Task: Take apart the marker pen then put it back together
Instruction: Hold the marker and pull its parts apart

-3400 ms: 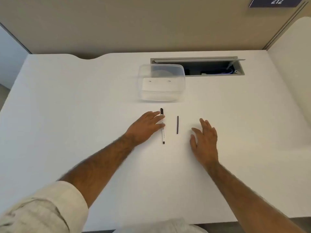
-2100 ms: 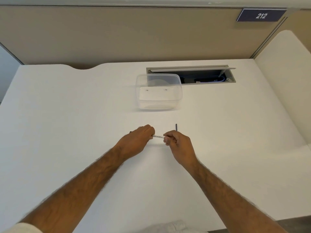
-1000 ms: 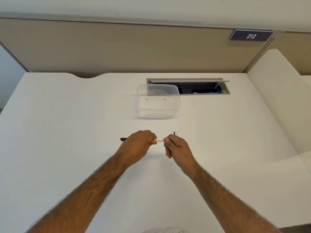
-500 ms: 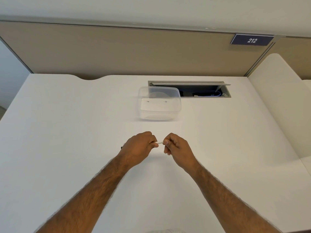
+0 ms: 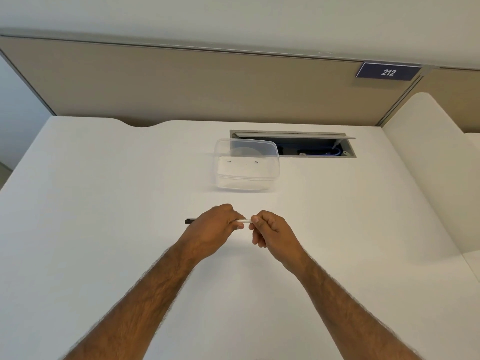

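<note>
A thin white marker pen [image 5: 244, 221] is held level above the white desk [image 5: 104, 203], lying left to right. My left hand [image 5: 213, 229] is closed around its left part, and the pen's black end [image 5: 190, 221] sticks out past that fist. My right hand [image 5: 270, 233] pinches the pen's right end between thumb and fingers. Only a short white stretch shows between the two hands. The loose black stick seen earlier on the desk is hidden behind my right hand.
A clear plastic box [image 5: 246, 165] stands behind the hands. Behind it an open cable hatch [image 5: 293, 144] is cut into the desk. A beige partition [image 5: 207, 87] with a "212" sign [image 5: 388, 72] closes the back; a white panel [image 5: 428, 165] rises at the right.
Both hands picked the pen up off the desk and turned it level. Since a second ago they hold the same grip, and the black end shows again past my left fist.
</note>
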